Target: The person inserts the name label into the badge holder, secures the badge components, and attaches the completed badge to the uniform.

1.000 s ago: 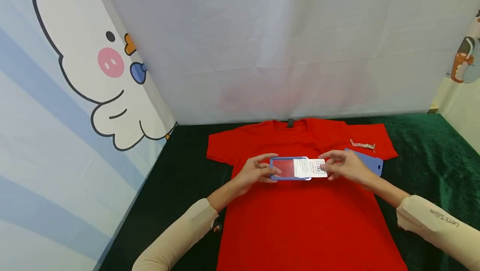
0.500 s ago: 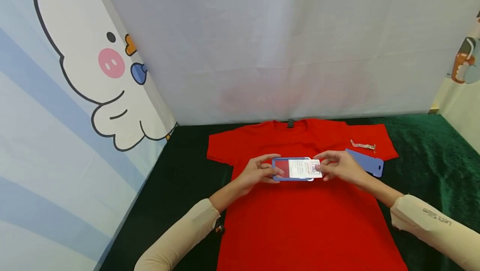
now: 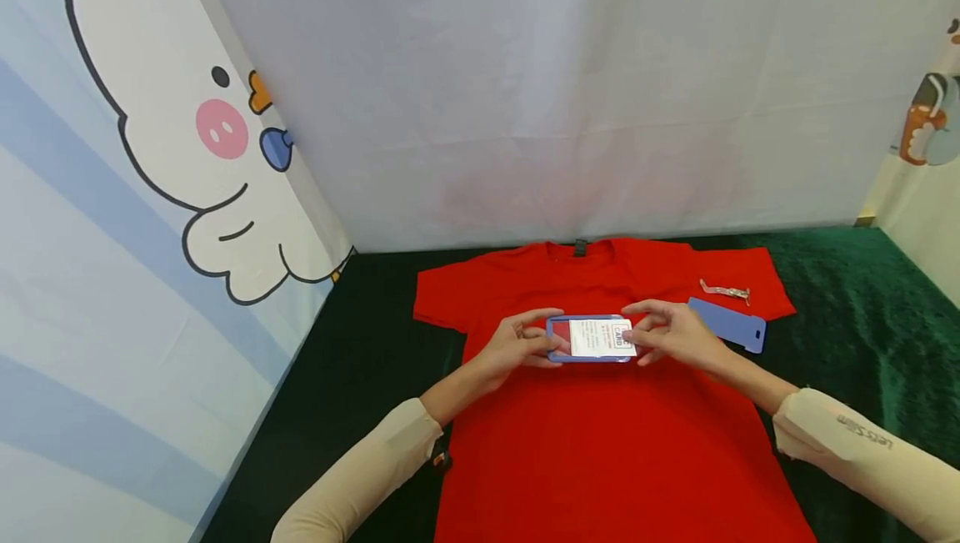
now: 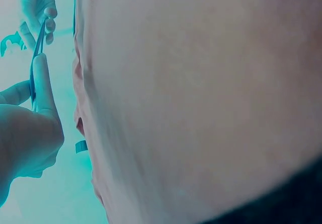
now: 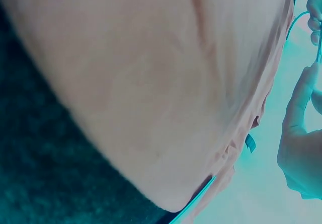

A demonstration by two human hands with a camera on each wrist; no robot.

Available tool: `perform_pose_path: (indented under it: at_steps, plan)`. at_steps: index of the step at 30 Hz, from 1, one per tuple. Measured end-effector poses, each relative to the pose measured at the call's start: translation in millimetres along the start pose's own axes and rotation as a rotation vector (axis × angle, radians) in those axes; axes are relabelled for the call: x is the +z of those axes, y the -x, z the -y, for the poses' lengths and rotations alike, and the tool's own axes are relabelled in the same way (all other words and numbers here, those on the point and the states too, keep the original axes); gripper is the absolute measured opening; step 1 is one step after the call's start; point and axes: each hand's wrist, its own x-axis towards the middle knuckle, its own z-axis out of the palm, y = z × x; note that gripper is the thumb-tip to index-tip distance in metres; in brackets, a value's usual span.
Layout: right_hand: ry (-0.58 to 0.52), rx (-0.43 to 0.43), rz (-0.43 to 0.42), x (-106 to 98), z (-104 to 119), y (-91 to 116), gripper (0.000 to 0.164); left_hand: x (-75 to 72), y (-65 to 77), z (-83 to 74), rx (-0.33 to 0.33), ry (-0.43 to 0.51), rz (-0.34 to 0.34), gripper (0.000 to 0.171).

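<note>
Card mostly within the holder's outline, between two gripping hands

The blue-framed holder (image 3: 560,329) sits between the hands, over the shirt, its long axis running sideways from one to the other. The white card (image 3: 596,338) lies along that same axis, its boxed print at the end toward the right hand (image 3: 678,333), which pinches that end. The left hand (image 3: 512,344) grips the holder's opposite end, thumb on its face. Just beyond the right hand, a blue panel (image 3: 731,325) lies slanted; farther off, a silvery strip (image 3: 726,291) rests on the sleeve. Beneath both hands spreads a red T-shirt (image 3: 592,443).
</note>
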Motion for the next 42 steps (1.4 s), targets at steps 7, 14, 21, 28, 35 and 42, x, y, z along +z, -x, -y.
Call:
perform_pose_path:
  at_steps: [7, 14, 21, 28, 35, 42]
  plan:
    - [-0.005, 0.002, 0.011, 3.0, 0.9, -0.7, 0.058, 3.3, -0.1, -3.1, -0.011, 0.017, -0.013, 0.05]
    - [0.024, 0.002, 0.01, 7.9, 1.5, -3.1, 0.059, 5.7, -0.1, -2.2, -0.007, 0.019, -0.01, 0.05]
    - [0.046, 0.001, 0.001, 10.6, 2.9, -4.4, 0.057, 5.9, -2.0, -0.1, -0.003, 0.015, 0.001, 0.051]
    - [0.04, 0.011, -0.002, 11.0, 0.6, -5.3, 0.058, 6.1, -1.3, -0.9, -0.01, 0.012, 0.007, 0.052]
    - [0.085, 0.027, -0.041, 14.7, -1.1, -7.2, 0.056, 6.5, -2.2, 0.8, -0.02, 0.013, 0.015, 0.052]
    - [0.12, 0.035, -0.066, 15.7, -1.0, -8.2, 0.054, 7.9, -5.2, 1.2, -0.025, 0.009, 0.015, 0.053]
